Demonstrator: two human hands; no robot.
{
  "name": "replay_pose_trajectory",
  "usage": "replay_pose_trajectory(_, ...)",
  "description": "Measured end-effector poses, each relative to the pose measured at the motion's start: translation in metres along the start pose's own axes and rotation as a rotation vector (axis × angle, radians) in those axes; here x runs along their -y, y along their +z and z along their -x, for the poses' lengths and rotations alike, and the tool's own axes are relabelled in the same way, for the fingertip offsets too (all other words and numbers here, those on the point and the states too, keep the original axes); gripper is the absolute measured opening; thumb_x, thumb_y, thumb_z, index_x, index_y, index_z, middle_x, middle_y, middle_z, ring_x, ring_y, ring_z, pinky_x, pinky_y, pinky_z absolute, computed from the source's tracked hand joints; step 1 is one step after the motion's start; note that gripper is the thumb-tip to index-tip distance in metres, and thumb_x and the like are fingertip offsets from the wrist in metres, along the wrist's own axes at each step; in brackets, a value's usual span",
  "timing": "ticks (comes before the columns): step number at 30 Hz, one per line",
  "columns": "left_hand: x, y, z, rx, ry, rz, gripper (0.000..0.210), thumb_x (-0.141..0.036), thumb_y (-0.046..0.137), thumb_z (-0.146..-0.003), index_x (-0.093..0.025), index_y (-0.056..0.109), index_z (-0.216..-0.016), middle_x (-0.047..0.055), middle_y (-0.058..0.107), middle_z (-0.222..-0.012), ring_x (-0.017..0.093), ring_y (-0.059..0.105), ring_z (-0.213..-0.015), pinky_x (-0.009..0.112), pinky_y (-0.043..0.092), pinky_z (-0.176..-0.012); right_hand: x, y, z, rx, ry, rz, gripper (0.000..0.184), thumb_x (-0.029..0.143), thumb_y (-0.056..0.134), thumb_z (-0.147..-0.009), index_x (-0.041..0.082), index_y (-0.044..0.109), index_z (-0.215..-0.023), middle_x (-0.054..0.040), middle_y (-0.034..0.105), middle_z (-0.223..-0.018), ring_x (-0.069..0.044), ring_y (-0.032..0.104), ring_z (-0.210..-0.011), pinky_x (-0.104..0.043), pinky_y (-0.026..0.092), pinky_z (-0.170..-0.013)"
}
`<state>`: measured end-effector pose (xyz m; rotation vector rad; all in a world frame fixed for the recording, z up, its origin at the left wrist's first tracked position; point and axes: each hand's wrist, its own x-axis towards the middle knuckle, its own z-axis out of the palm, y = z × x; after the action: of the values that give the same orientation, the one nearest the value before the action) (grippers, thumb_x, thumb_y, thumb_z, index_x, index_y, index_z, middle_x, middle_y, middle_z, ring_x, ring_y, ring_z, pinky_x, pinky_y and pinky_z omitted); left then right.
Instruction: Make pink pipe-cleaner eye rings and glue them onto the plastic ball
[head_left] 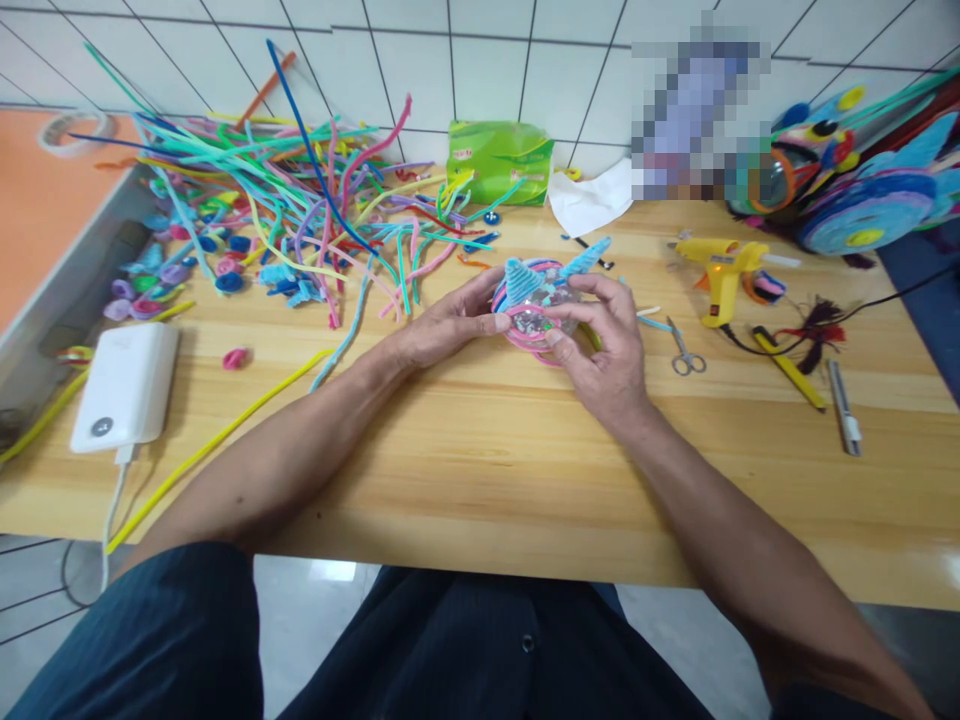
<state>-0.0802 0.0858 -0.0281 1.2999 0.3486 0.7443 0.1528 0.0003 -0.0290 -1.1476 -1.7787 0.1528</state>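
A dark shirt [465,640] lies nearest; beyond, mid-counter [450,480], left hand [450,322] and right hand [613,352] curl partway, each grip holding the pink-and-blue craft [531,320] between them: probably light, crushable, best held by its sides.

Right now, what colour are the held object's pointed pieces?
The pointed pieces are light blue; see head view.
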Motion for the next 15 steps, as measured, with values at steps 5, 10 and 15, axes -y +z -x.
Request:
replay_pose_trajectory(5, 0.0008, -0.0034, 0.0003, 0.021, -0.009, 0.025, 0.073, -0.05, 0.094, -0.086, -0.037, 0.07, -0.154, 0.005, 0.063, -0.169, 0.037, 0.041, -0.171, 0.054, 0.038, -0.14, 0.0006, -0.0003, -0.0002, -0.001, -0.004, -0.015, 0.023, 0.048, 0.076, -0.103, 0.037, 0.081, -0.123, -0.0087, 0.068, -0.143, -0.035, 0.067, -0.138, -0.066, 0.053, -0.123)
replay_pose_trajectory(10, -0.0002, -0.0031, -0.0002, 0.013, -0.022, 0.027, 0.079, -0.05, 0.097, -0.082, -0.037, 0.069, -0.154, 0.006, 0.064, -0.168, 0.038, 0.043, -0.17, 0.056, 0.039, -0.139, 0.0012, -0.0003, -0.0001, 0.011, 0.025, -0.02, 0.024, 0.05, 0.074, -0.103, 0.037, 0.081, -0.122, -0.0087, 0.068, -0.144, -0.036, 0.066, -0.14, -0.066, 0.052, -0.124)
replay_pose_trajectory(15, 0.0035, -0.0058, 0.0, 0.006, -0.019, 0.007, 0.08, -0.051, 0.097, -0.081, -0.038, 0.069, -0.155, 0.007, 0.066, -0.166, 0.039, 0.04, -0.172, 0.057, 0.036, -0.141, 0.0017, 0.0003, 0.0, -0.002, -0.002, -0.021, 0.023, 0.047, 0.074, -0.104, 0.037, 0.081, -0.123, -0.0084, 0.068, -0.143, -0.035, 0.066, -0.139, -0.065, 0.053, -0.123)
